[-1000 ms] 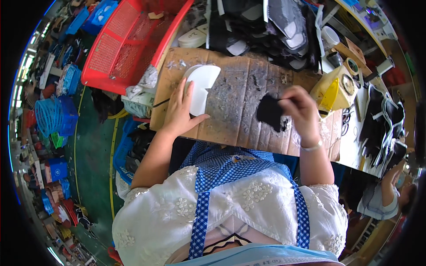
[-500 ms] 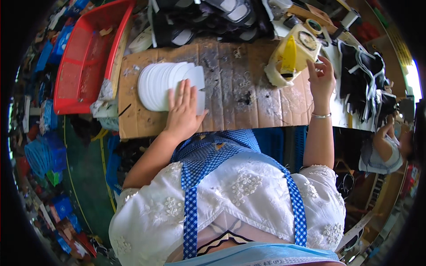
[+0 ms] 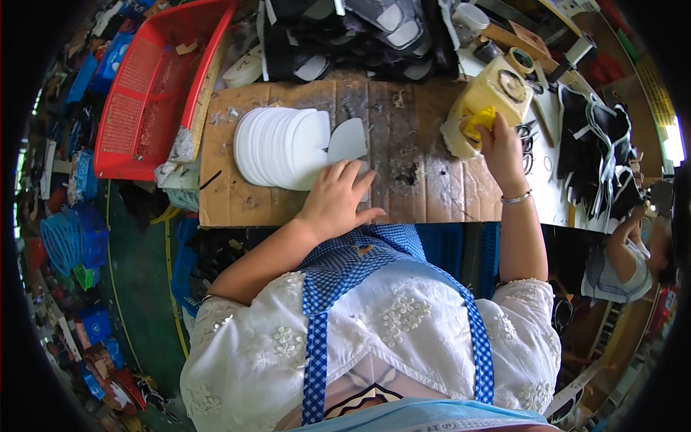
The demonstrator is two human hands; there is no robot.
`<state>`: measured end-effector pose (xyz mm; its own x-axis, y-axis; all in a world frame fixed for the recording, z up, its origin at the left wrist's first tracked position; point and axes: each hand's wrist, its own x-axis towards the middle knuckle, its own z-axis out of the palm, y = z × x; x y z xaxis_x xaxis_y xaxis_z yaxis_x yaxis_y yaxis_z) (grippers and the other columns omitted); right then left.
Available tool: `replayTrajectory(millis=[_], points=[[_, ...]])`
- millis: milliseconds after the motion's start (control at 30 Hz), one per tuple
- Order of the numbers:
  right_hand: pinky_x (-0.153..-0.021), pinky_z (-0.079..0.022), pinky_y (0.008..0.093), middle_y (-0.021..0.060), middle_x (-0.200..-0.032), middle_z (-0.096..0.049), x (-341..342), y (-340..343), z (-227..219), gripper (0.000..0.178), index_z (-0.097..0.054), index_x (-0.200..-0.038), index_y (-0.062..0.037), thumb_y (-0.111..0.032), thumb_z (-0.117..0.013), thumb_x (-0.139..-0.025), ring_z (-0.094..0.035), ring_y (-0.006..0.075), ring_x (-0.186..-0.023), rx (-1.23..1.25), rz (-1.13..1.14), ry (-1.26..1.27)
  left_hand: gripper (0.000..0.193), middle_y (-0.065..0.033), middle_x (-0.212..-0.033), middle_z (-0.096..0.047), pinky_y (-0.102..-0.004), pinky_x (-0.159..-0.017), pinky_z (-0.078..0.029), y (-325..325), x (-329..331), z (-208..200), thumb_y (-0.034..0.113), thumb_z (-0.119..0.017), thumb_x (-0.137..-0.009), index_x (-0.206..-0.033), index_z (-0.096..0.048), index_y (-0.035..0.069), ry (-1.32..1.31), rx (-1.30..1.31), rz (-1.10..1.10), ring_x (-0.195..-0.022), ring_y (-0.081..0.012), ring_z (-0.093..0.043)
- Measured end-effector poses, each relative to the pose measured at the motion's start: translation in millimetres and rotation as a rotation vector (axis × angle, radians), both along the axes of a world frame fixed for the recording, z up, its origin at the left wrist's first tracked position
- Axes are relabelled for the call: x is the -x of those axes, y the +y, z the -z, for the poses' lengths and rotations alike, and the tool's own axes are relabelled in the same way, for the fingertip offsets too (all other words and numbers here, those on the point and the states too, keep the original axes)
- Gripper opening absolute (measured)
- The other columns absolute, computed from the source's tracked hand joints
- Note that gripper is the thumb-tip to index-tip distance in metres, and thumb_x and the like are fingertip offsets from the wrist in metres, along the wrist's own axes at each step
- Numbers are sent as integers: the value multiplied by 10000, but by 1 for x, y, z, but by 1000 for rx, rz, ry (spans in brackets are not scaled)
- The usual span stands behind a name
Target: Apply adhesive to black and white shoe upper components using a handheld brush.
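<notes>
On the cardboard lies a fanned stack of white half-rounded flat pieces (image 3: 270, 147). A white piece (image 3: 348, 137) lies apart at the stack's right end. My left hand (image 3: 332, 200) rests at the near side of these pieces, its fingers spread and slightly bent, partly covering another piece. To the right, my right hand (image 3: 504, 155) is closed on a yellow flat handle (image 3: 479, 121) at the mouth of a cream plastic container (image 3: 507, 83). The handle's lower end is hidden in the container.
Stained cardboard (image 3: 425, 194) covers the worktable. A red plastic basket (image 3: 133, 122) stands at left. Black pieces with white patches (image 3: 360, 43) are piled at the back. Scissors (image 3: 527, 144) and black white-edged pieces (image 3: 597, 144) lie at right; another person is beyond.
My right hand has moved left and closed on the yellow handle, which now tilts. My left hand has slid right and nearer me; some white pieces at the stack's right end are spread farther apart.
</notes>
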<state>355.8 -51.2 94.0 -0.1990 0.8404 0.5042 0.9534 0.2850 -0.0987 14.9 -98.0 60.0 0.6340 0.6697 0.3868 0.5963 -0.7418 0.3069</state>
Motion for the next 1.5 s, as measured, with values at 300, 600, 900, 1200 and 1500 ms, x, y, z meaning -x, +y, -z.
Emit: replayTrajectory(millis=[300, 600, 900, 1200, 1500], points=[[-538, -501, 229, 118, -841, -662, 27, -20, -9, 151, -538, -1040, 14, -36, -581, -905, -606, 141, -588, 513, -109, 1123, 143, -113, -862, -676, -292, -708, -503, 17, 104, -8, 96, -629, -863, -968, -646, 1, -479, 288, -542, -794, -216, -652], [-545, -502, 253, 98, -738, -668, 175, 18, 4, 182, -605, -889, 15, -115, -716, -827, -637, 126, -602, 398, -327, 553, 158, -93, -841, -688, -259, -633, -486, 42, 92, -2, 114, -634, -866, -987, -650, 14, -618, 285, -441, -723, -153, -650], [-463, -486, 290, 116, -569, -602, 199, 5, -1, 304, -605, -761, -1, -260, -763, -780, -618, 196, -488, 494, -362, 715, 173, -112, -843, -688, -359, -691, -516, 97, 57, 18, 177, -663, -809, -914, -666, 40, -406, 486, -316, -781, -263, -664], [-491, -434, 250, 40, -674, -632, 31, 2, 21, 169, -629, -901, -15, -181, -660, -890, -569, 93, -558, -172, 264, 714, 136, -193, -871, -660, -440, -705, -527, 100, -14, 6, 52, -590, -698, -814, -651, 15, 178, 315, -461, -830, -333, -660], [-366, -197, 203, -70, -508, -410, -10, -18, 19, 204, -587, -746, -76, -210, -680, -869, -304, 22, -383, 85, 284, 1460, 80, 23, -780, -556, -338, -707, -386, 40, 34, -42, 137, -699, -731, -805, -671, 128, -417, -190, -154, -709, -150, -538]])
